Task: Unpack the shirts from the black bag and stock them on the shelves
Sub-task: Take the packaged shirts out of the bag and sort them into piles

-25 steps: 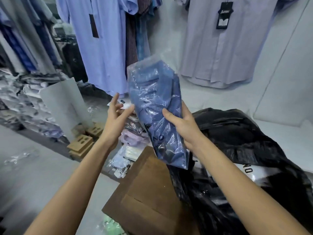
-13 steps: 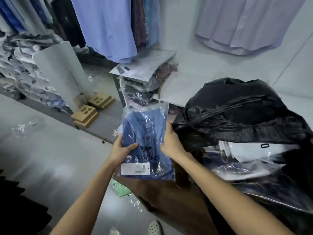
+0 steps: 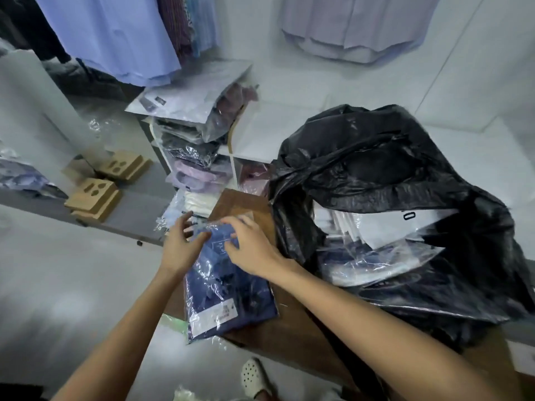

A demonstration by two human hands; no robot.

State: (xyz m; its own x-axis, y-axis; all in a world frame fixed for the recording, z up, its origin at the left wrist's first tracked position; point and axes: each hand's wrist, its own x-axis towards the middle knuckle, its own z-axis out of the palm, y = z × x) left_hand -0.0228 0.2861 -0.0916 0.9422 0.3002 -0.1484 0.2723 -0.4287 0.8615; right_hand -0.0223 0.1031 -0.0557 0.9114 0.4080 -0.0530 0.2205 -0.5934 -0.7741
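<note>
A dark blue shirt packet (image 3: 228,287) in clear plastic lies flat on a brown board (image 3: 292,328), white label toward me. My left hand (image 3: 181,246) holds its top left corner, thumb on the plastic and fingers spread past the edge. Over the top edge, my right hand (image 3: 252,247) curls its fingers and pinches the wrap. The black bag (image 3: 376,175) sits open to the right, with several more wrapped shirts (image 3: 373,250) showing inside. Just beyond my hands, white shelves (image 3: 231,146) hold stacked packaged shirts (image 3: 194,157).
Hanging shirts (image 3: 115,39) cover the wall above. Cardboard blocks (image 3: 95,195) sit on a low grey ledge at the left. A green packet (image 3: 173,322) lies on the floor under the board's edge. A foot in a white sandal (image 3: 254,377) stands below.
The blue packet came down from chest height, turned label-side toward me, and now lies on the brown board. Both hands shifted to its top end.
</note>
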